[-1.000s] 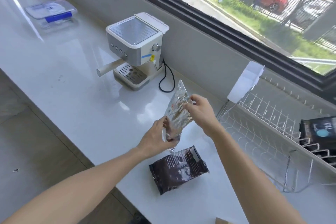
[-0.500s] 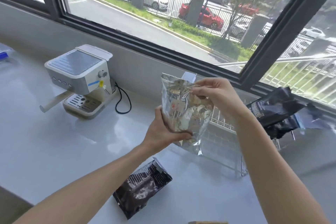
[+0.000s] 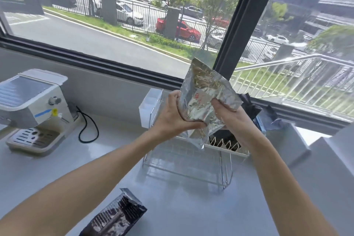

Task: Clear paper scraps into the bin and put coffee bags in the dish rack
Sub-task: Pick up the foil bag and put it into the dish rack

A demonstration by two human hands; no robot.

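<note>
Two bare forearms, no sleeves in view, left hand (image 3: 175, 116), right hand (image 3: 232, 120), both ungloved

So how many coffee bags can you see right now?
3 clearly: a silver bag held above the dish rack by the left hand and right hand, a dark bag on the counter, and a black bag in the rack. More may be hidden.

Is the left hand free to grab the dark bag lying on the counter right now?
Probably not yet. The left hand and right hand both grip the silver bag above the dish rack. The dark bag lies unobstructed below the left forearm, reachable once that hand lets go.
</note>
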